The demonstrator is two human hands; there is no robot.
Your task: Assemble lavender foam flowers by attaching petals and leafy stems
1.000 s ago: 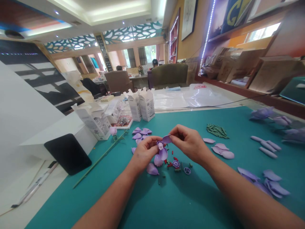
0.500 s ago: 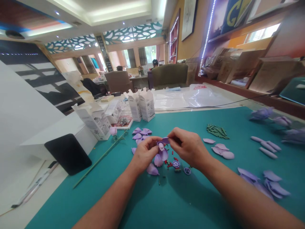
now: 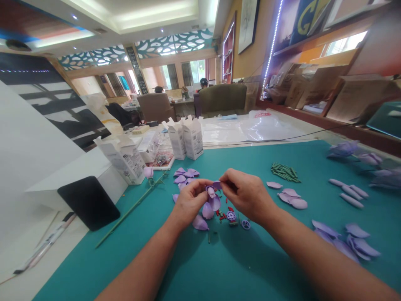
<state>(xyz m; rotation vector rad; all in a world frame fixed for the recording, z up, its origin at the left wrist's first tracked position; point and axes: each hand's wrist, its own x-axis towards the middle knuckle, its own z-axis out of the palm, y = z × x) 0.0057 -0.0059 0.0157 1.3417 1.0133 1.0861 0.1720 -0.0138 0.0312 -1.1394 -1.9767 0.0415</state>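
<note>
My left hand [image 3: 191, 202] grips a partly built lilac foam flower [image 3: 211, 200] at its fingertips. My right hand [image 3: 247, 196] pinches a small lilac petal [image 3: 216, 184] against the top of that flower. Below my hands, a loose lilac petal [image 3: 199, 223] lies on the teal mat [image 3: 250, 261]. Small red pieces [image 3: 222, 215] and a purple toothed wheel [image 3: 231, 215] are scattered just beneath my right hand. A second purple wheel [image 3: 246, 224] sits close by.
A green-stemmed lilac bud [image 3: 148, 172] lies left, beside several petals. A bundle of green sticks [image 3: 285, 172] and more lilac foam parts [image 3: 354, 246] lie right. White boxes [image 3: 192, 138] stand beyond the mat. Co-workers sit far back.
My right hand has moved down and toward my left hand, bringing the small petal closer to the flower. My left hand has barely moved.
</note>
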